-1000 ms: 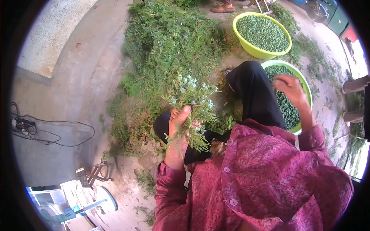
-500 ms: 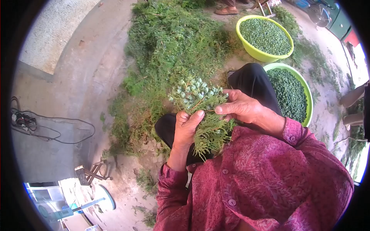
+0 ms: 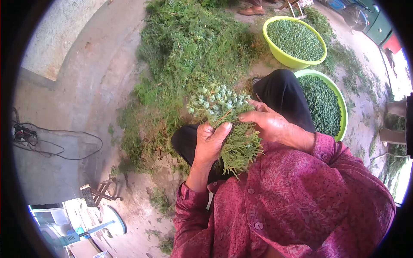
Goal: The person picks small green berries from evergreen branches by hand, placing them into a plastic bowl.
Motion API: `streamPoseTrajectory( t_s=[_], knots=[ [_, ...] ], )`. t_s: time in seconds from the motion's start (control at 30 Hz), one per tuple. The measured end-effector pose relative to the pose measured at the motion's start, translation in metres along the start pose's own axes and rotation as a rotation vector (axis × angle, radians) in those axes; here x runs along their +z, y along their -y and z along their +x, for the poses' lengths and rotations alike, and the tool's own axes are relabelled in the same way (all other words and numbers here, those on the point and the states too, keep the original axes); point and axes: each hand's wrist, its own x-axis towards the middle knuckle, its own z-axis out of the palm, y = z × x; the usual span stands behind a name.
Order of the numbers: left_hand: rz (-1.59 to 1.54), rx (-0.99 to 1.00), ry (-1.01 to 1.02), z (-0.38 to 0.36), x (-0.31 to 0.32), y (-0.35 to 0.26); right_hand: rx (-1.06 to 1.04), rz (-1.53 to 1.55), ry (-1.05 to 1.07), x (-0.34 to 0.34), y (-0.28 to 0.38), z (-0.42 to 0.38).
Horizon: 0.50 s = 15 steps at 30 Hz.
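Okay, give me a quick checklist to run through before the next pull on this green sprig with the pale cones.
1. Left hand grips the leafy green sprig with pale blue-green cones: ok.
2. Right hand fingertips at the cone cluster: ok.
3. Near lime-green plastic basin of picked cones beside the right knee: ok.
4. Room left in that basin: cannot tell.
5. Pile of cut green branches ahead: ok.

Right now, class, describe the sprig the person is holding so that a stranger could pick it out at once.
Start at the big pile of cut greenery on the ground, then come down to the black-trousered knee. Just left of it, the left hand grips the sprig, with the right hand touching it. Unlike the loose greenery, it is raised and tipped with pale blue-green cones.
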Motion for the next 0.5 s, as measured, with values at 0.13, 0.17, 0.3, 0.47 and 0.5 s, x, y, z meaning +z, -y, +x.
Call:
streamPoseTrajectory(
  t_s=[0.13, 0.17, 0.3, 0.47, 0.5],
  knots=[
    [0.016, -0.031, 0.016, -0.001, -0.002, 0.002, -0.087, -0.308, -0.096, -0.002, -0.008, -0.004],
    [0.016, -0.032, 0.017, -0.002, -0.002, 0.002, -0.170, -0.445, -0.152, -0.003, -0.010, -0.005],
    [-0.023, -0.121, 0.023, -0.010, 0.003, -0.007, -0.108, -0.420, 0.116, -0.012, -0.003, -0.005],
    [0.093, -0.128, 0.142, -0.017, 0.001, -0.011, 0.166, -0.494, 0.178, -0.005, 0.015, -0.033],
    [0.087, -0.152, 0.129, -0.019, 0.006, -0.014, 0.194, -0.501, 0.162, -0.007, 0.014, -0.035]
  ],
)
